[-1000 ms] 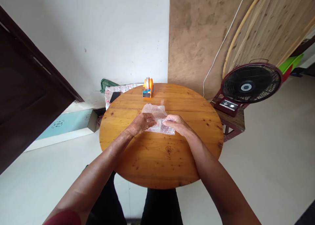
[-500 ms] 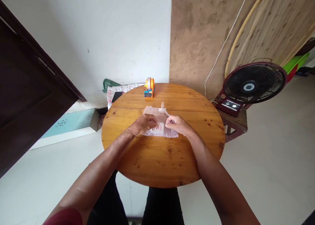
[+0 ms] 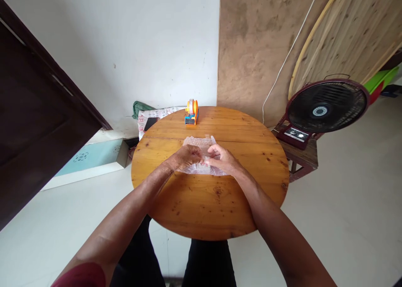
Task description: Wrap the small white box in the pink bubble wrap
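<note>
You are seated at a round wooden table (image 3: pixel 201 203) set against a white wall, with a floor fan (image 3: pixel 326 107) on a stool at 2 o'clock. Your left hand (image 3: pixel 185 158) and right hand (image 3: pixel 221 161) meet at the table's centre, fingers curled down onto a sheet of bubble wrap (image 3: pixel 201 146). Both hands press and pinch the wrap's near edge; neither is spread flat. The wrap lies directly under and beyond your fingertips, extending toward 12 o'clock, with its long axis running 9 to 3 o'clock. Both hands are equally near; the right thumb sits slightly further onto the sheet. Whatever the wrap encloses is hidden beneath your knuckles and the cloudy plastic, and cannot be identified. A tape dispenser (image 3: pixel 191 112) stands well apart at 12 o'clock, near the far rim. Behind the table at 11 o'clock, a printed bag (image 3: pixel 150 118) is partly cut off by the rim.
</note>
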{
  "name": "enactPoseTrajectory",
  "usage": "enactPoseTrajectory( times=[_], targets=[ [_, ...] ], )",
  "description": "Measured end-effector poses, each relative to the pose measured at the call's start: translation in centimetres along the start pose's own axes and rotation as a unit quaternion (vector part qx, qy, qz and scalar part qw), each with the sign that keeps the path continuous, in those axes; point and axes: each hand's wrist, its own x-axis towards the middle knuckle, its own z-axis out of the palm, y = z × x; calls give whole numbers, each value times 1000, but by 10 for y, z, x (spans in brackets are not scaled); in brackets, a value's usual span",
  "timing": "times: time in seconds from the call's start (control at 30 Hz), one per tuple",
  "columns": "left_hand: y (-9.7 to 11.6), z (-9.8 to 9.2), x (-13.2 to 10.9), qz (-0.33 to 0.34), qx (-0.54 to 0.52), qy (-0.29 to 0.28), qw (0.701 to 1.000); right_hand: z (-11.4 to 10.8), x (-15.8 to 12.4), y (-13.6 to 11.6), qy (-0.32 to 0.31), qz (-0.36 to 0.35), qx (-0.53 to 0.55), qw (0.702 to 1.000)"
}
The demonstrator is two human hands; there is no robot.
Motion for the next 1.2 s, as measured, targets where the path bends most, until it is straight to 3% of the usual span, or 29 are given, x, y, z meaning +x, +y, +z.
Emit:
enactPoseTrajectory(
  times=[0.13,0.27,0.4,0.53,0.73,0.93,1.2],
  targets=[
    [4,0,2,-10,-8,-14,1000,-1,0,-4,13,-138,-77,987],
    [2,-2,3,-11,11,-5,1000,-3,2,-6,-2,-198,-145,969],
    [-5,-18,-8,18,70,31,997,-3,2,-5,-4,-207,-168,964],
    [-9,-34,-23,-4,114,32,993,-1,2,-4,-4,-204,-140,969],
    [-8,-23,-27,-59,59,26,996,2,0,0,7,-184,-111,977],
    [-11,-19,-31,-129,32,101,986,3,0,2,5,-170,-109,979],
    [2,-21,-44,-273,-81,72,956,4,-2,3,17,-198,-125,972]
  ],
)
